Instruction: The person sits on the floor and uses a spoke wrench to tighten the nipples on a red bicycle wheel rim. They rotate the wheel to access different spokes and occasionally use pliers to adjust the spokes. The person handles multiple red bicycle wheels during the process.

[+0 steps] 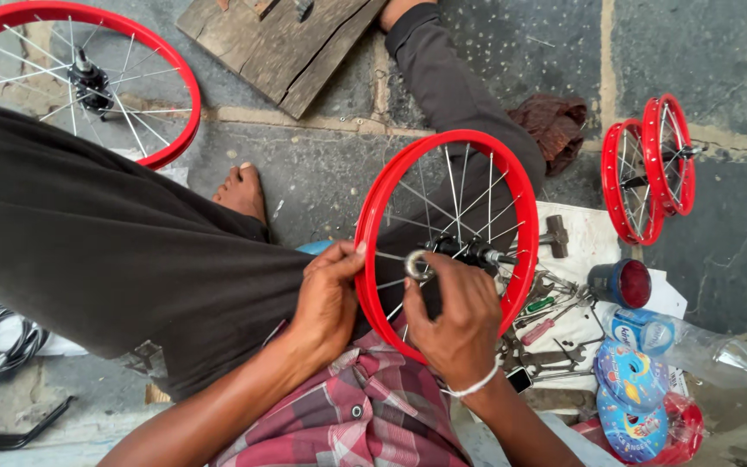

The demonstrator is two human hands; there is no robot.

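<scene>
A small red bicycle wheel rim point(525, 207) with silver spokes stands upright on my lap, its black hub point(467, 252) near the middle. My left hand point(326, 298) grips the rim's near edge with thumb and fingers. My right hand point(456, 316) reaches through the spokes and pinches a small metal ring point(415, 264) at the hub's axle end. A white band circles my right wrist.
A larger red wheel point(179, 82) lies at top left, a pair of small red wheels point(650, 169) at right. Wrenches and screwdrivers point(551, 324) lie on white paper beside a hammer point(555, 235), a plastic bottle point(702, 346) and a wooden board point(283, 43).
</scene>
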